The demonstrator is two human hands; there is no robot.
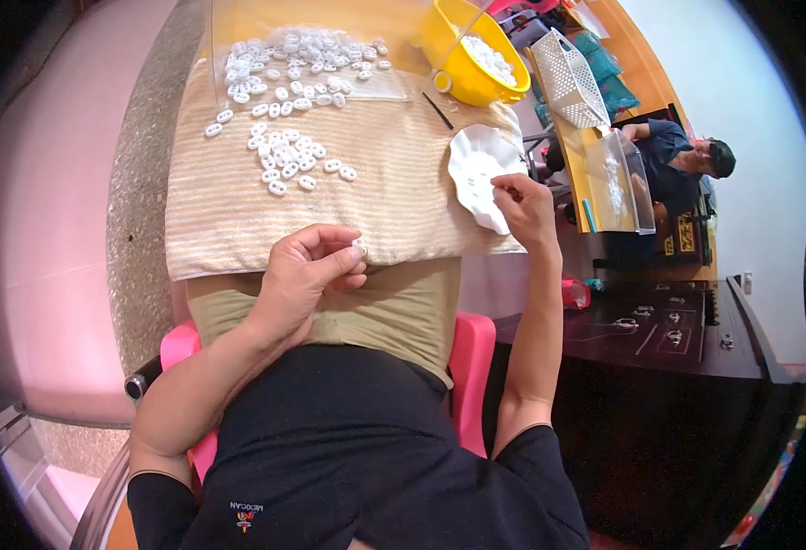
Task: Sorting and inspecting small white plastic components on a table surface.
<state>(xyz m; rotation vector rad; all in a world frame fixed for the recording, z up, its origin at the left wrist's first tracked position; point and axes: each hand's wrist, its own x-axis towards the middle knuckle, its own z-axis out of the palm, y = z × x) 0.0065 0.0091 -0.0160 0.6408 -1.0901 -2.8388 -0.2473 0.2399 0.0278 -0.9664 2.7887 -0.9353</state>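
Note:
My left hand [304, 270] is closed in a pinch near the front edge of a striped towel [215, 215]. Between its thumb and fingers is a small white oval piece [360, 246], mostly covered. At the right, my right hand [528, 211] has its fingers pinched over a white wavy-rimmed dish [465, 165]; whatever they grip is too small to make out. A few tiny bits lie in the dish. Several loose white oval pieces with two holes [288, 158] are scattered on the towel, with a bigger heap [302, 50] farther back.
A clear plastic sheet or tray [394, 90] lies around the far heap. Beyond the dish are a thin black tool [438, 111] and a yellow basket [449, 64] of white pieces. At far right, another person [673, 165] sits by a table with a white perforated basket [568, 78].

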